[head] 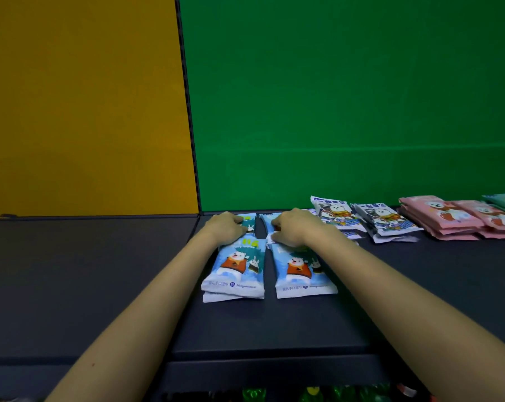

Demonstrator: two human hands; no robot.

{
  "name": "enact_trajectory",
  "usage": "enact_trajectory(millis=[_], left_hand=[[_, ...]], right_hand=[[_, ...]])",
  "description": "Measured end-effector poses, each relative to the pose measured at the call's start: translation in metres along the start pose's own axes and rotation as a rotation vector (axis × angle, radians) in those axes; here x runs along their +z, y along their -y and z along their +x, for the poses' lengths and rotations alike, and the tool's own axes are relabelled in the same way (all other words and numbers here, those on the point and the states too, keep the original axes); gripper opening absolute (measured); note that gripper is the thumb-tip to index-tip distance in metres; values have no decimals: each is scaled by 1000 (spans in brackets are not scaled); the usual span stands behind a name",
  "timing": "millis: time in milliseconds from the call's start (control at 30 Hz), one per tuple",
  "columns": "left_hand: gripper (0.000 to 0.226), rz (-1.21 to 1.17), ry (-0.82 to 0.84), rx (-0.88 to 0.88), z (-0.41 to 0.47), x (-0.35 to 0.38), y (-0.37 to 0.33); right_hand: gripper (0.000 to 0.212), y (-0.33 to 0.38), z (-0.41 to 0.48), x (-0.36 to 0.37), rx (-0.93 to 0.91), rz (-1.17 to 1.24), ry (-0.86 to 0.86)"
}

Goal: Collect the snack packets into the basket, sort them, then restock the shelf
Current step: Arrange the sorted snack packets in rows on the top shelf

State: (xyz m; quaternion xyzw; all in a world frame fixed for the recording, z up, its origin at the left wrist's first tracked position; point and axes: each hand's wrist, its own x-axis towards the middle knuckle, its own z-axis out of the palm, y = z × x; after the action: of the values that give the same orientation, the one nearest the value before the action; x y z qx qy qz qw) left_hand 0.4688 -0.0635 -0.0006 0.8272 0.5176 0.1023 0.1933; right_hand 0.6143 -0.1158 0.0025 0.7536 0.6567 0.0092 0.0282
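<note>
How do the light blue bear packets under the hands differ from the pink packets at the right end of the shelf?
The light blue bear packets lie in the middle of the dark shelf, while the pink packets lie at its far right. The blue ones form two columns, with the left hand and right hand pressing on the rear ones; nothing touches the pink ones. The blue ones lie end toward the camera, the pink ones more sideways. Both kinds lie flat, stacked, and carry a white cartoon bear.

We read "婴儿手口湿巾" along the white bottom edge of both front blue packets; the script logo beside it stays too blurred.
</note>
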Motion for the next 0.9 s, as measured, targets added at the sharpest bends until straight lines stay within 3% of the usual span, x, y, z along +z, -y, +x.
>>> enact_trajectory(millis=[200,400,567,900], left_hand=[[47,-39,-88,-23,0,1,1],[46,-264,-108,4,-31,-11,21],[49,-670,51,-55,-75,-2,40],[42,-808,-7,-11,-94,5,20]], right_hand=[[31,3,-1,3,5,91,-40],[32,9,-51,-1,-66,378,-331],[42,17,-72,2,-89,434,-163],[46,34,-74,9,-79,442,-169]])
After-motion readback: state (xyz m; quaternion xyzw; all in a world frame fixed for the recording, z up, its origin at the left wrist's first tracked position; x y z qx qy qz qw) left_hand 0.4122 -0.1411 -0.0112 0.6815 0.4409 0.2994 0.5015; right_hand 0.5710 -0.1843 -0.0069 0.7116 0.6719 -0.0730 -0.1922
